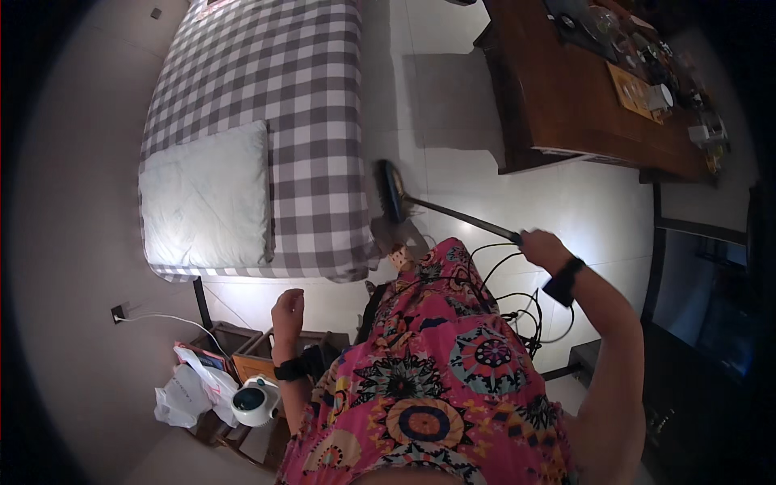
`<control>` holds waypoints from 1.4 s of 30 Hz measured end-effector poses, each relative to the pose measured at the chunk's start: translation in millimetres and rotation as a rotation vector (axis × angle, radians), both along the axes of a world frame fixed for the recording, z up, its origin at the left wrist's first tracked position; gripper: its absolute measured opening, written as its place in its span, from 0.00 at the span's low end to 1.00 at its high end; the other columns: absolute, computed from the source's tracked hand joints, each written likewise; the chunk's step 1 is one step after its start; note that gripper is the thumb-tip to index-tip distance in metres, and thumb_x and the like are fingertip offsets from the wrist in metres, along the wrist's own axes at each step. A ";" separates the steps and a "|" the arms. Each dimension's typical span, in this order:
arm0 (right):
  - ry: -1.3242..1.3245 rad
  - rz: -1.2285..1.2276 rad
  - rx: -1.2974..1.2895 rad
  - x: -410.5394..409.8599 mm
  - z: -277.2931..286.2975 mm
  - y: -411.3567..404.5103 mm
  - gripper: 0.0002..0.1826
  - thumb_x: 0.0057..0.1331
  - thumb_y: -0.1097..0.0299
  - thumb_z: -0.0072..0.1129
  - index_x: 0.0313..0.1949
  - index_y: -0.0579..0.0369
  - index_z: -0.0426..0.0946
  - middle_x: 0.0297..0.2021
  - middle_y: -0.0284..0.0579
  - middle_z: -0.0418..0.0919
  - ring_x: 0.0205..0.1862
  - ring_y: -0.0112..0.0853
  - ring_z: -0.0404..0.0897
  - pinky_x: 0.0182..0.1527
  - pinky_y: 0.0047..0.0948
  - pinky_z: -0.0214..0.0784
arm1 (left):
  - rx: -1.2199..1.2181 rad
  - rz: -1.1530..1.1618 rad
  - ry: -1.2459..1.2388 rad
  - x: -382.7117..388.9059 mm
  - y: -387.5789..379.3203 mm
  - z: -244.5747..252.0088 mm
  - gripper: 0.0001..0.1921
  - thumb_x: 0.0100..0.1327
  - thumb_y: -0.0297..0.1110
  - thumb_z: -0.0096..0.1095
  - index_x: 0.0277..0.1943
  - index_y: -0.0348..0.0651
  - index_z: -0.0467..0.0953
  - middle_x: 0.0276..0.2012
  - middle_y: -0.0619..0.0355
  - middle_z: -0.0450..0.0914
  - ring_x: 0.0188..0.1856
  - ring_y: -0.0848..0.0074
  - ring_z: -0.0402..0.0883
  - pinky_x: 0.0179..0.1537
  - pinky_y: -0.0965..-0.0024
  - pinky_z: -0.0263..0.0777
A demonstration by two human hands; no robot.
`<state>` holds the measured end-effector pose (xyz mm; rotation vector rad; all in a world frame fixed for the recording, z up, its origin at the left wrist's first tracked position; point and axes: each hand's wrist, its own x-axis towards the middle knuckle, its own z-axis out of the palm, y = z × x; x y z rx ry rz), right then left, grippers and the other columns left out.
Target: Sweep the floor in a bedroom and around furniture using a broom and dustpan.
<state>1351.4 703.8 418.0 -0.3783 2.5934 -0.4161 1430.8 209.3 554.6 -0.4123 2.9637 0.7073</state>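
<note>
My right hand point(544, 250) grips the end of a long thin handle point(464, 217), out to the right of my body. At its far end is a dark broom head point(391, 191), slightly blurred, low over the tiled floor point(473, 182) beside the bed's edge. My left hand point(288, 314) holds nothing; its fingers are loosely curled, with the thumb side towards the bed. It hangs in front of the bed's near end, above a wooden drawer unit point(251, 364). Both wrists wear dark bands.
A bed with a checked sheet point(309, 157) bears a pale pillow point(206, 197). Right stands a wooden table point(561, 91) with glassware and a small tray point(633, 94). Black cables point(527, 315) hang by my right side. A white appliance point(254, 403) and plastic bags point(188, 394) are lower left.
</note>
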 end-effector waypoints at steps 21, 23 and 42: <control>0.218 0.189 0.512 -551.2 136.1 -31.3 0.06 0.50 0.73 0.50 0.27 0.54 0.77 0.28 0.40 0.77 0.33 0.36 0.77 0.29 0.36 0.70 | 0.144 0.270 -0.237 -218.1 61.0 116.4 0.09 0.53 0.30 0.53 0.37 0.37 0.73 0.29 0.52 0.78 0.32 0.72 0.77 0.34 0.73 0.69; 0.171 0.154 0.577 -586.0 140.6 -36.3 0.06 0.50 0.73 0.51 0.27 0.54 0.77 0.29 0.39 0.77 0.33 0.36 0.77 0.28 0.37 0.70 | 0.204 0.343 -0.287 -251.2 67.0 121.0 0.08 0.54 0.30 0.53 0.36 0.37 0.73 0.29 0.52 0.78 0.33 0.73 0.77 0.35 0.74 0.68; -0.202 -0.147 0.037 -780.6 145.2 -15.2 0.11 0.51 0.70 0.45 0.27 0.62 0.75 0.29 0.56 0.75 0.32 0.46 0.75 0.37 0.40 0.67 | 0.175 0.041 -0.344 -724.1 64.5 174.4 0.08 0.55 0.30 0.53 0.37 0.38 0.73 0.31 0.52 0.77 0.34 0.71 0.77 0.36 0.73 0.69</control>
